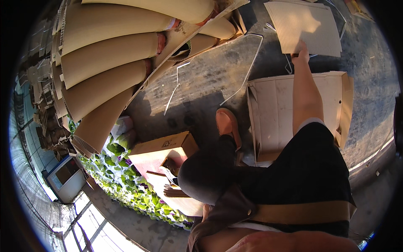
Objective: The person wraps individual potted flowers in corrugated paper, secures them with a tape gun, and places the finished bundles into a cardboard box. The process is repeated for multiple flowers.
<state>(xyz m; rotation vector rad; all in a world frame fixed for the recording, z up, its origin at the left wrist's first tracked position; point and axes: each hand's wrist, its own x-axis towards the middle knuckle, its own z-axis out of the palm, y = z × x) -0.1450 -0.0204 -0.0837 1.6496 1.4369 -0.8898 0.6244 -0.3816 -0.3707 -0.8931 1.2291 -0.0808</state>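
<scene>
My right hand [301,57] reaches out at the upper right. Its thumb lies on top of a stack of corrugated cardboard sheets [315,28], gripping the near edge; the other fingers are mostly hidden beneath. My left hand [206,211] shows only as a sliver at the lower middle, beside corrugated cardboard [192,206]; its grip is hidden. Between my right hand and my body lies an open, shallow cardboard box [274,116] on the floor, passing under my forearm. A printed cardboard carton [160,145] is left of my leg, with dark flat pieces [176,191] near it.
Large curved cardboard pieces [107,47] are stacked at the upper left. White strapping [256,60] lies loose on the dark floor near my shoe [227,123]. Leafy produce with purple parts [126,179] spreads along the lower left. A blue-framed white object [64,178] stands beyond.
</scene>
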